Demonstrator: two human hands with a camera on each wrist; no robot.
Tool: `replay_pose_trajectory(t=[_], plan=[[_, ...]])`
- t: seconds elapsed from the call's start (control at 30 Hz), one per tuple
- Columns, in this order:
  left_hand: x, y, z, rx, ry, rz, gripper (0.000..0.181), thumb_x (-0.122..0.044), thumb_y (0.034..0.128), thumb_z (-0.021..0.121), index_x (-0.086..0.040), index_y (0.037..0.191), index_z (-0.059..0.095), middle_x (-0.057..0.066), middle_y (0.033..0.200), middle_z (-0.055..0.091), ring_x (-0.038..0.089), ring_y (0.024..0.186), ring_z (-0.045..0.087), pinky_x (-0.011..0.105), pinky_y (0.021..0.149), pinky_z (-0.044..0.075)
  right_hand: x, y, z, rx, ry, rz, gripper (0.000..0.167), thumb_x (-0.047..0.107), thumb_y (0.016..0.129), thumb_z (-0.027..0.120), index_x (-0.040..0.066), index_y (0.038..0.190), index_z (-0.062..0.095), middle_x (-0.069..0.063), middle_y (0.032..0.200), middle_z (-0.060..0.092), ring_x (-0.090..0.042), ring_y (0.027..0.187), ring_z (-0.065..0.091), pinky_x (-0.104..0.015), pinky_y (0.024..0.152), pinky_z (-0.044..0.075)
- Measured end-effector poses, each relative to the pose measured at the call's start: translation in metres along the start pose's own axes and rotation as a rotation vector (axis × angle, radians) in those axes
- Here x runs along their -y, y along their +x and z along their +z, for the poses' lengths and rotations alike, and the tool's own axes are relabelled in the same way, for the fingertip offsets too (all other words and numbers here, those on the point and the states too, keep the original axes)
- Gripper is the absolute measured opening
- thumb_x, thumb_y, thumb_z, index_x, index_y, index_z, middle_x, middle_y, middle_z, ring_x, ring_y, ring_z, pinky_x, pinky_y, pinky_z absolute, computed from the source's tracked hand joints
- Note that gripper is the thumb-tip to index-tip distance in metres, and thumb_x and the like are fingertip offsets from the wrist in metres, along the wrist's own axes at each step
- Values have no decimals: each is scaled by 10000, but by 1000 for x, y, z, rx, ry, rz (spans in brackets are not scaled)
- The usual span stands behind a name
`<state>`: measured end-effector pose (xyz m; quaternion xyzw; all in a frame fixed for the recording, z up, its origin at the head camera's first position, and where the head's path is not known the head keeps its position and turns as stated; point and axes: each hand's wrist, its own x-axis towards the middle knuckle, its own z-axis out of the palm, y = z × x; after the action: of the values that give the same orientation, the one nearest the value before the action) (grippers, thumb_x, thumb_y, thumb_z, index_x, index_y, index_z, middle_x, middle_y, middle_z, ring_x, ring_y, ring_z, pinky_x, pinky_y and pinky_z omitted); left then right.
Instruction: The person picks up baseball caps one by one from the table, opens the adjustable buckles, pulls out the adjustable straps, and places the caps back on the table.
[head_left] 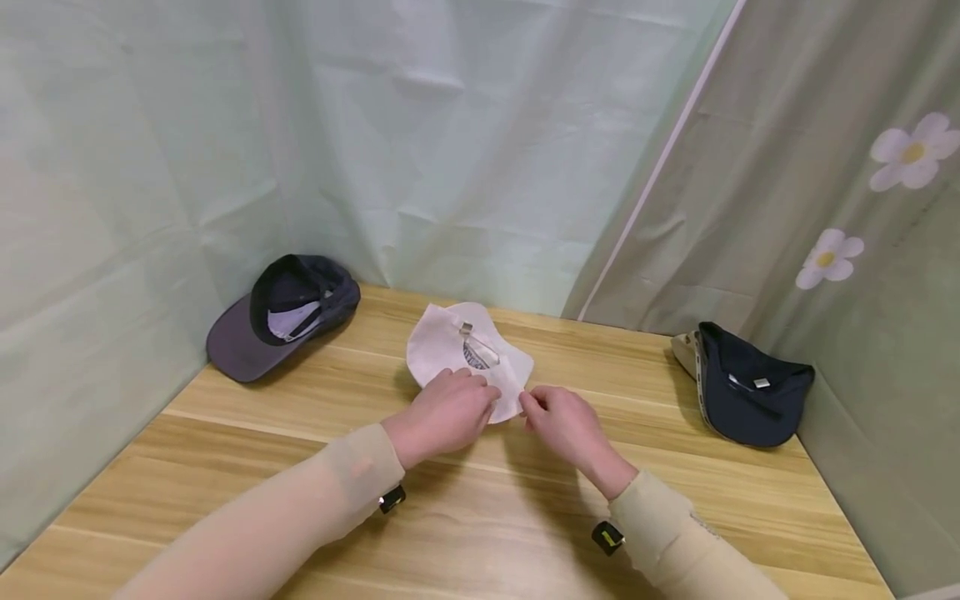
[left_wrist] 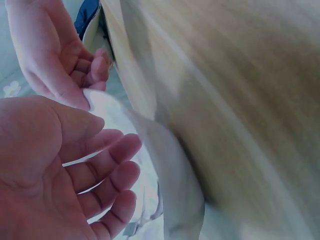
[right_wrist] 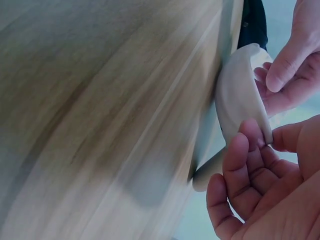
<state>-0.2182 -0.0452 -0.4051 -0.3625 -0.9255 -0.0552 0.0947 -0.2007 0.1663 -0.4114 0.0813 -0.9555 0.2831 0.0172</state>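
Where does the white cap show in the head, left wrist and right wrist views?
Head: white cap near centre.
Left wrist: the cap curves from left of centre down to the bottom edge.
Right wrist: the cap is right of centre.
Shared landmark: the right hand, pinching the cap's rim; upper left in left wrist, lower right in right wrist.

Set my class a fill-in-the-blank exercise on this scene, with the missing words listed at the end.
1. The right hand pinches the edge of a cap whose colour is ____.
2. In the head view, the purplish-brimmed cap lies to its ____.
3. The same view shows ____ flowers on the curtain.
4. The table shows the grain of ____.
Missing words: white; left; two; wood.
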Motion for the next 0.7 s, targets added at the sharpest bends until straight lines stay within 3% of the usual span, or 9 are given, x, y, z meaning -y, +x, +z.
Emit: replay_pose_trajectory(t=[0.27,0.47,0.7], plan=[[2,1,-11,-86,53,-18,169,-234,1050,750,-138,1182,791,49,1100,749,315,1004,677,461,809,496,-10,-8,-10,-27,-35,52,335,265,1083,577,166,774,662,49,679,585,-165,636,526,-366,633,416],[5,2,-21,-225,72,-14,145,-187,1031,771,-111,1153,788,78,1095,751,333,1042,666,526,968,510,-19,-17,-20,-40,-62,85,305,282,1074,583,174,795,643,13,689,532,-182,647,504,-362,630,395],[11,3,-27,-298,85,-59,250,-180,1016,796,-91,1246,753,89,1112,722,333,1050,659,482,869,529,-31,-27,-34,-47,-85,91,272,280,1085,589,166,858,686,7,712,558,-189,657,516,-363,631,406]])
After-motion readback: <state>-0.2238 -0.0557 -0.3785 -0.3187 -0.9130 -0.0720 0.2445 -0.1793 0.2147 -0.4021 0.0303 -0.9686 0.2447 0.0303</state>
